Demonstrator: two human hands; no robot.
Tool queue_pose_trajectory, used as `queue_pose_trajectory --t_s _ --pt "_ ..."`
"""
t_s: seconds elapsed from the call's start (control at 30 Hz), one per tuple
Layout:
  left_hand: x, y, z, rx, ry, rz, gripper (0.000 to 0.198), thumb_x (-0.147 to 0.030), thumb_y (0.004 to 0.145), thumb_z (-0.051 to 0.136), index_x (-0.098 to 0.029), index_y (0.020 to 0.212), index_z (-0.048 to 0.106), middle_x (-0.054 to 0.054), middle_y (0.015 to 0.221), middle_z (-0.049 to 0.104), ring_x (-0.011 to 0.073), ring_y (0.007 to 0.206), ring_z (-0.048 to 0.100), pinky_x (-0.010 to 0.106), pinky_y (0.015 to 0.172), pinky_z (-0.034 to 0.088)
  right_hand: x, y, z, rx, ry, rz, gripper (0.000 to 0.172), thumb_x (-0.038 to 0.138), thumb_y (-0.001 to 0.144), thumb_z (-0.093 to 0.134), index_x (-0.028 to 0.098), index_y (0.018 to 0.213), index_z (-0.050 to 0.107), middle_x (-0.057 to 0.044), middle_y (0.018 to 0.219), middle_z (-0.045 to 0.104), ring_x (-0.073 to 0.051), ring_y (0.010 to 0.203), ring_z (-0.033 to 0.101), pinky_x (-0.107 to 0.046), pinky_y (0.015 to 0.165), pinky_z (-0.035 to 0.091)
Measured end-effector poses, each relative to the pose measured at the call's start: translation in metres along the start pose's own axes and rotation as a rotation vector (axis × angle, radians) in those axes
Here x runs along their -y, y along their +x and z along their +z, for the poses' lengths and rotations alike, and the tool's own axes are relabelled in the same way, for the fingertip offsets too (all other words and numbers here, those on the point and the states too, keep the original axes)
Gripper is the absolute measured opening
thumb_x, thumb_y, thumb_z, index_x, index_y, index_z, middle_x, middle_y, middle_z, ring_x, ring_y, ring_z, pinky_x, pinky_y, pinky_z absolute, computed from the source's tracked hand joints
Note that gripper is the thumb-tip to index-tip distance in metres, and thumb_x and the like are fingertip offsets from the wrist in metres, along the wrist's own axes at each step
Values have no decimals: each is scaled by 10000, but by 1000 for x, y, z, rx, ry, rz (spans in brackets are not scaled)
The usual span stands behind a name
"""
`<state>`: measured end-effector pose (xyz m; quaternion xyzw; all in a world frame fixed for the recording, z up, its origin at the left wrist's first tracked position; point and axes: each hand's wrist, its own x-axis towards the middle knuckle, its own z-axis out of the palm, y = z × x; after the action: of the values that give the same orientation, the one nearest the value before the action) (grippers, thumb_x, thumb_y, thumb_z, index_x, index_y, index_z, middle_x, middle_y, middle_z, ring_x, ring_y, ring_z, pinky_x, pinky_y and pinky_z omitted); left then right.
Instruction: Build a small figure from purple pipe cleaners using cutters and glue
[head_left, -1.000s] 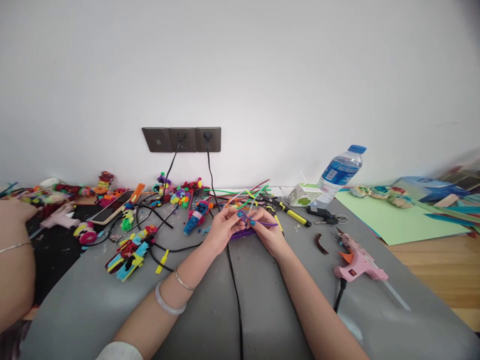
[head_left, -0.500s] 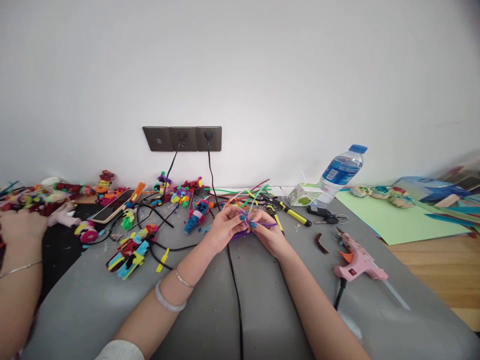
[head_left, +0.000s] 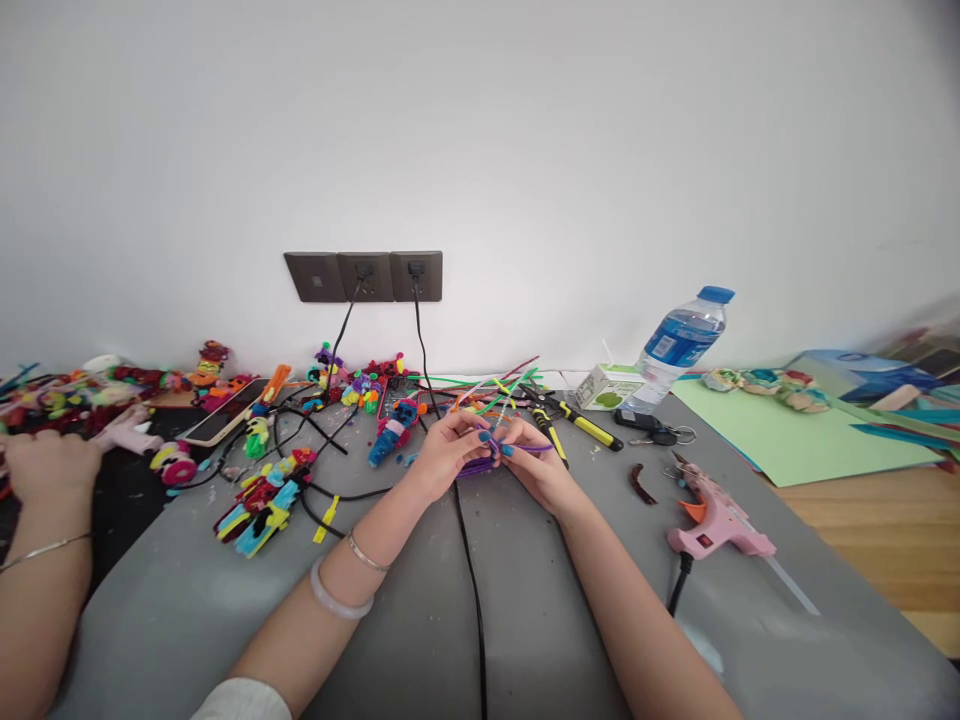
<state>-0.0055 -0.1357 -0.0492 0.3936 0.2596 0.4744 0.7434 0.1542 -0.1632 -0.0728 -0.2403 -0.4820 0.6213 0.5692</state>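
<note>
Purple pipe cleaners (head_left: 474,466) are pinched between my two hands above the grey table. My left hand (head_left: 452,450) has its thumb and fingers closed on them, with part of the bundle showing under its fingertips. Close against it, my right hand (head_left: 531,462) also pinches the purple strands, and one end sticks out across its fingers to the right. The fingertips nearly meet and hide where the strands cross. Just behind the hands lie loose coloured pipe cleaners (head_left: 517,372) and yellow-and-black pliers (head_left: 589,425).
A pink glue gun (head_left: 716,535), car key (head_left: 652,428), drink carton (head_left: 609,387) and tilted water bottle (head_left: 679,350) are on the right. Fuzzy figures (head_left: 262,500), a phone (head_left: 229,412) and black cables (head_left: 469,560) spread leftward. Another person's hand (head_left: 52,465) is at far left.
My fingers have shifted slightly on the purple pipe cleaners, and more of the bundle shows below my left fingertips. The other person's hand has moved a little to the right.
</note>
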Motion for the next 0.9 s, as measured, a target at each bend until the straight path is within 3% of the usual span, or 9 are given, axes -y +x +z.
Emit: queue_pose_trajectory --t_s 0.13,0.4,0.63,0.9 --pt "2 0 0 13 12 23 303 -296 606 880 -133 766 682 -15 701 625 81 637 622 203 639 562 0 0 0 -5 -5 -15 180 323 789 765 233 766 611 14 788 628 -139 689 564 -280 657 439" --pt "2 1 0 -43 -5 6 345 -286 528 914 -118 694 663 -11 649 647 82 584 635 188 592 545 -1 0 -2 17 -3 -10 158 321 806 749 235 793 617 5 812 634 -143 718 572 -278 671 441" --pt "1 0 3 -17 -15 -14 379 -279 515 921 -118 638 600 -17 616 641 87 555 632 197 572 544 -2 0 -4 4 42 -35 140 322 828 726 232 815 619 1 820 616 -142 734 568 -277 688 438" --pt "3 -1 3 -15 -18 -57 345 -262 501 926 -113 659 657 1 652 673 96 609 659 189 608 555 -1 3 -3 -40 77 -43 170 353 809 744 229 805 627 9 807 576 -122 693 538 -261 663 438"
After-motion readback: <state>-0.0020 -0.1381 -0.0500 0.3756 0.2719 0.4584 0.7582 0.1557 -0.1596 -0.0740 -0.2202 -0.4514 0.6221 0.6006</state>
